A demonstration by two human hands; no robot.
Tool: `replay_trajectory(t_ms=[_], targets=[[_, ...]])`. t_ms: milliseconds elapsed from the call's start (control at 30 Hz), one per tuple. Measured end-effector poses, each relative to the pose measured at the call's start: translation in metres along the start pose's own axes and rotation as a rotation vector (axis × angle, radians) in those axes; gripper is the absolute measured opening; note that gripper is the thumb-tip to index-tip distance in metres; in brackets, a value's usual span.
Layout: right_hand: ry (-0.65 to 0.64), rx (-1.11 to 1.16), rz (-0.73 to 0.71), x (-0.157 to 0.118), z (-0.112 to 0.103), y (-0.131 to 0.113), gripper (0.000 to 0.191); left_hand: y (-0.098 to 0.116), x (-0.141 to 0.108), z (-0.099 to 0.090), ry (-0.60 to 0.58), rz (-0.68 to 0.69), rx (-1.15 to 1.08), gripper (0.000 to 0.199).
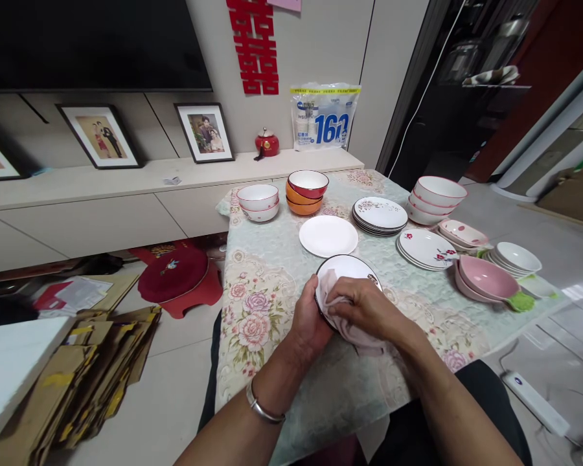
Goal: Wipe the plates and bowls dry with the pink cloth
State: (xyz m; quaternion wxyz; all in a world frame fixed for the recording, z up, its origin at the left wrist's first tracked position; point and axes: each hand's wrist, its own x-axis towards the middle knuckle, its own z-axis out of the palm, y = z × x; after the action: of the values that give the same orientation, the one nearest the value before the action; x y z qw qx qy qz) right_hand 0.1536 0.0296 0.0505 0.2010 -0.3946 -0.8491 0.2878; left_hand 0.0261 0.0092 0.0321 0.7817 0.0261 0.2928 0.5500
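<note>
Both hands hold a dark-rimmed plate (348, 268) and a pale cloth (357, 336) at lower centre of the frame.

The left hand (307, 322) grips the plate's near-left rim, thumb on the edge; the right hand (369, 309) is closed on the cloth and presses it against the plate's face. The hands sit close together over the floral tablecloth (262, 285). Just above lies a plain white plate (328, 235); stacked bowls (307, 191) and flowered plates (379, 215) fill the upper centre and right.
</note>
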Motion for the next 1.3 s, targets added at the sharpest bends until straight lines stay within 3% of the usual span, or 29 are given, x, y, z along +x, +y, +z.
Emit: replay_trajectory(t_ms=[100, 167, 267, 367, 433, 567, 633, 833, 1000, 1133, 1300], targets=[[-0.176, 0.074, 0.058, -0.009, -0.017, 0.012, 0.010, -0.001, 0.001, 0.000, -0.025, 0.021, 0.003, 0.048], [-0.183, 0.023, 0.167, -0.013, -0.027, 0.022, 0.009, -0.001, 0.002, 0.001, -0.035, 0.038, 0.007, 0.047], [-0.045, -0.164, 0.327, -0.012, -0.032, 0.031, 0.010, 0.000, 0.001, 0.001, 0.012, 0.073, 0.036, 0.040], [0.123, -0.389, 0.385, -0.009, -0.028, 0.027, 0.013, 0.002, -0.001, 0.000, 0.045, 0.085, 0.067, 0.034], [0.118, -0.400, 0.348, -0.007, -0.023, 0.018, 0.012, 0.004, -0.001, 0.000, 0.034, 0.080, 0.067, 0.035], [-0.051, -0.209, 0.130, -0.005, -0.011, -0.006, 0.009, 0.002, 0.002, -0.003, 0.025, 0.082, 0.029, 0.038], [-0.032, -0.188, 0.082, -0.001, -0.004, -0.011, 0.009, 0.000, 0.003, -0.004, 0.023, 0.072, 0.018, 0.040], [0.208, -0.335, 0.240, 0.006, -0.002, 0.009, 0.016, -0.001, -0.001, -0.002, 0.063, 0.039, 0.033, 0.041], [0.042, -0.420, 0.373, -0.008, -0.025, 0.015, 0.006, 0.000, 0.001, -0.003, 0.110, 0.041, 0.045, 0.041], [-0.070, -0.286, 0.267, -0.011, -0.023, -0.003, 0.006, 0.001, 0.002, -0.003, 0.053, 0.047, 0.038, 0.039], [0.059, -0.216, 0.129, 0.003, -0.002, -0.007, 0.008, 0.002, -0.003, 0.000, 0.015, 0.021, 0.025, 0.039]])
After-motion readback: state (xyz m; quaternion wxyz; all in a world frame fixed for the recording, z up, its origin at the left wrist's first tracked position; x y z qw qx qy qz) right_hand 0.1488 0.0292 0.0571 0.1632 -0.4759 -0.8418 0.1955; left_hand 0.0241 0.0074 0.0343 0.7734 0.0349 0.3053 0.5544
